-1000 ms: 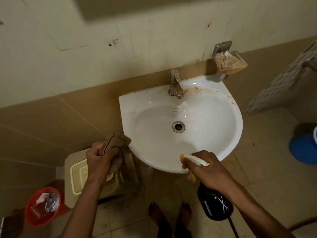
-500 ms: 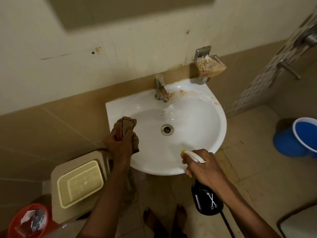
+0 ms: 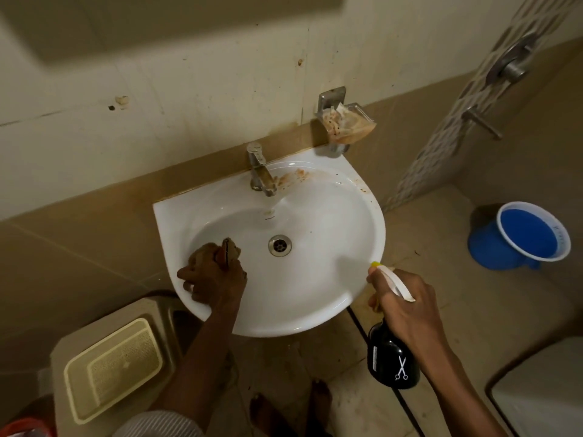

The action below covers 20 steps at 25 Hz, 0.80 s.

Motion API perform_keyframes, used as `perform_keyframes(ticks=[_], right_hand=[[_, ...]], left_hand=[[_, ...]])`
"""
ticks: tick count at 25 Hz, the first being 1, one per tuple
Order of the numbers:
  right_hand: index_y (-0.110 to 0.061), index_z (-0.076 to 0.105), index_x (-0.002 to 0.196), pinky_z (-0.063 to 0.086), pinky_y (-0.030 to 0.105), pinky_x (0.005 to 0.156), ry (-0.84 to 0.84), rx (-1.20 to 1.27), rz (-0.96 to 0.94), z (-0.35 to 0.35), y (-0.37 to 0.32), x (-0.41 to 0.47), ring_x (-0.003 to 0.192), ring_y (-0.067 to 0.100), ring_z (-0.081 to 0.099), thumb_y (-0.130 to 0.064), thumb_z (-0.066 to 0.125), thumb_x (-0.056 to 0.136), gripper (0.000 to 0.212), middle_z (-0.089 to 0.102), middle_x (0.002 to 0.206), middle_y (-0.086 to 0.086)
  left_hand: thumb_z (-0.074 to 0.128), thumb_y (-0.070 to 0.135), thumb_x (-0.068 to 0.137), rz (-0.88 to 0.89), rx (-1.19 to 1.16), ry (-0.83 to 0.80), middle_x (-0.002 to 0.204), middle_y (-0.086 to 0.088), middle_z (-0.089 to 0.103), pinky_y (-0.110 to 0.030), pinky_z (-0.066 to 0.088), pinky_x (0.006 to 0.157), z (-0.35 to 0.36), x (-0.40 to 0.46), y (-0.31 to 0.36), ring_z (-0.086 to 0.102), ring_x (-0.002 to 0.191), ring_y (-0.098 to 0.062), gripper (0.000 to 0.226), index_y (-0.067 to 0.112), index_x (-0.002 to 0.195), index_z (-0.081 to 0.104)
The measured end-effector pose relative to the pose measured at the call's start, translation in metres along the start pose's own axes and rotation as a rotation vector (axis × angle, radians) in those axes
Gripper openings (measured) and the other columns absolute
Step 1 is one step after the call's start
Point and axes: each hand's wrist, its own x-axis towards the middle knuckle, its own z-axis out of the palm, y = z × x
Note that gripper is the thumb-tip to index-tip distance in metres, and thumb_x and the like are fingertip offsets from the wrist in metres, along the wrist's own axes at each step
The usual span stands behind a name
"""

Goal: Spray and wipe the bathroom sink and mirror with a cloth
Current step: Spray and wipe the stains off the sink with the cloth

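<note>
A white wall-mounted sink has a metal tap at the back, a drain in the middle and brown stains on its back rim. My left hand presses a bunched brown cloth onto the left inside of the basin. My right hand grips a black spray bottle with a white trigger and yellow nozzle, just outside the sink's right front rim. The bottom edge of the mirror shows at the top left.
A soap dish with stained wrapping hangs on the wall right of the tap. A blue bucket stands on the floor at right. A beige bin with a tray-like lid sits lower left. Bare feet are below the sink.
My left hand has carried the cloth from beside the sink's left rim into the basin and pressed it down. The right hand with the bottle has stayed by the front right rim.
</note>
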Motion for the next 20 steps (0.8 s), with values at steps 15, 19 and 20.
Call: perform_keyframes(ticks=[15, 19, 20], right_hand=[[-0.036, 0.077, 0.079, 0.056, 0.048, 0.072, -0.086, 0.085, 0.051, -0.005, 0.023, 0.006, 0.066, 0.025, 0.068, -0.061, 0.055, 0.093, 0.036, 0.076, 0.07, 0.003], [-0.036, 0.081, 0.08, 0.052, 0.037, 0.07, -0.08, 0.133, 0.087, -0.014, 0.026, 0.015, 0.067, 0.006, 0.07, -0.069, 0.055, 0.082, 0.042, 0.079, 0.071, -0.005], [-0.036, 0.081, 0.081, 0.053, 0.035, 0.071, -0.084, 0.139, 0.083, -0.017, 0.028, 0.018, 0.068, 0.007, 0.071, -0.078, 0.056, 0.081, 0.049, 0.079, 0.071, -0.005]], left_hand=[[0.058, 0.05, 0.086, 0.05, 0.191, -0.606, 0.148, -0.016, 0.033, -0.053, 0.043, 0.106, 0.134, -0.03, 0.032, 0.046, 0.128, -0.037, 0.056, 0.034, 0.137, 0.04], [0.057, 0.049, 0.069, -0.032, -0.189, -0.494, 0.122, -0.013, 0.062, -0.067, 0.056, 0.069, 0.22, 0.003, 0.017, 0.066, 0.096, -0.05, 0.051, 0.058, 0.116, 0.039], [0.058, 0.042, 0.067, -0.038, -0.223, -0.492, 0.127, -0.013, 0.058, -0.068, 0.055, 0.074, 0.225, 0.004, 0.026, 0.062, 0.101, -0.053, 0.061, 0.054, 0.123, 0.039]])
